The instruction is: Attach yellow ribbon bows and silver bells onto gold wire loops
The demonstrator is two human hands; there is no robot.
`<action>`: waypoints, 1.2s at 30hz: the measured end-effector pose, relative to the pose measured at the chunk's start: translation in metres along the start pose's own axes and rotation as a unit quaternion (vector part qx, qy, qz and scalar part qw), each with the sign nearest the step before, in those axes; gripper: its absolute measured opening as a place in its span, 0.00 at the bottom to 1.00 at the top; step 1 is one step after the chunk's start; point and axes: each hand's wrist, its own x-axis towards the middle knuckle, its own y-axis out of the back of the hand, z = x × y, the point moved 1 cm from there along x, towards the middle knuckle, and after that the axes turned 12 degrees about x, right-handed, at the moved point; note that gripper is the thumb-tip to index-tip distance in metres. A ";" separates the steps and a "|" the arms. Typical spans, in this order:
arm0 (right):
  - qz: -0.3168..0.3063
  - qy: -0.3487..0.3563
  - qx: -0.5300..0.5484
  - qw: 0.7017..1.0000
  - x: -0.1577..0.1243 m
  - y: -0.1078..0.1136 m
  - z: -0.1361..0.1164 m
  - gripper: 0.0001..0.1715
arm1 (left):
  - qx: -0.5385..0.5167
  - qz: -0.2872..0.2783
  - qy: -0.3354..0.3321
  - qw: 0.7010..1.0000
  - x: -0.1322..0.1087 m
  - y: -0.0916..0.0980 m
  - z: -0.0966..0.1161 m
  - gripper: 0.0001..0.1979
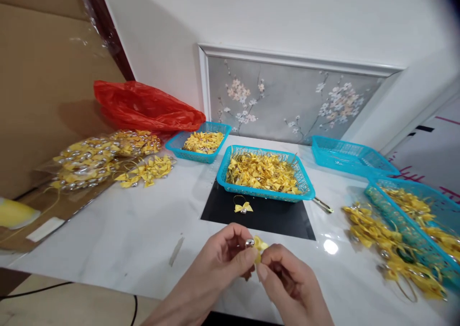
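Between both hands, near the front of the table, is a yellow ribbon bow (pixel 260 242) with a silver bell (pixel 249 243). My left hand (pixel 230 256) pinches the bow beside the bell with thumb and forefinger. My right hand (pixel 283 278) has its thumb and forefinger closed at the bow's right side; what lies between those fingertips is partly hidden. Beyond the hands, a single bow with a bell and a cord loop (pixel 243 207) rests on a black mat (pixel 258 220). A blue basket (pixel 266 192) heaped with yellow bows stands over the mat's far edge.
A smaller blue basket (pixel 196 156) of bows stands back left, by a red plastic bag (pixel 143 106). Bagged bows (pixel 86 161) lie on cardboard at left. At right are loose bows (pixel 381 244), another filled blue basket (pixel 391 220), a blue tray (pixel 352 154) and tweezers (pixel 323 205).
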 end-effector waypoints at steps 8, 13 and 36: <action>-0.002 -0.016 -0.008 1.000 0.001 0.000 -0.007 0.17 | -0.021 0.017 0.034 0.999 0.002 -0.001 -0.001 0.13; -0.004 -0.048 0.028 0.998 0.005 0.007 -0.007 0.19 | -0.021 0.023 0.029 0.999 0.000 -0.002 -0.002 0.15; -0.054 -0.027 0.027 0.998 0.005 0.017 -0.005 0.15 | 0.042 -0.020 0.027 0.999 0.000 0.000 0.002 0.13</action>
